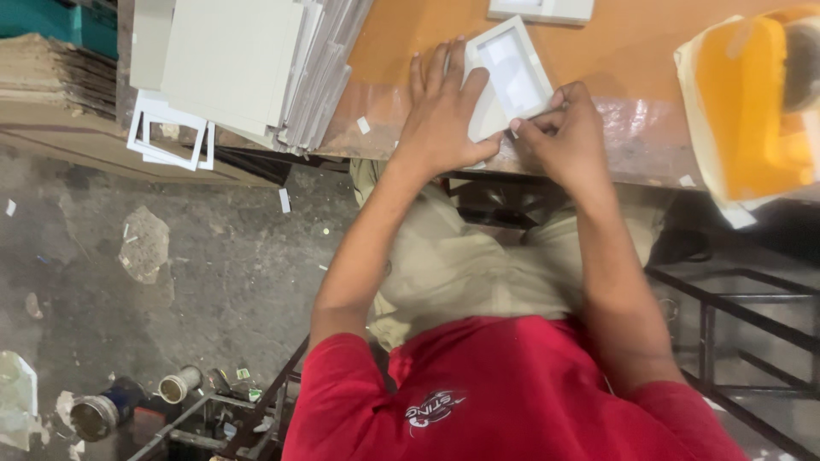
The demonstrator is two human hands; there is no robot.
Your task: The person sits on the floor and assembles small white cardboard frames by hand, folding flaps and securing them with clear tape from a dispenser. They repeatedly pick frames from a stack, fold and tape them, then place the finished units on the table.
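Note:
A small white cardboard frame point(511, 75) with a rectangular window lies on the orange-brown table point(401, 51) near its front edge. My left hand point(444, 115) lies flat on the frame's left side, fingers spread, pressing it down. My right hand point(568, 137) pinches the frame's lower right corner between thumb and fingertips. Both forearms reach up from my red shirt toward the table.
A tall stack of grey boards point(248, 64) sits at the table's left. White frames point(169, 135) lie below that stack. Another white piece point(541, 10) is at the far edge. A yellow object on paper point(752, 102) stands right. Tins point(102, 410) litter the floor.

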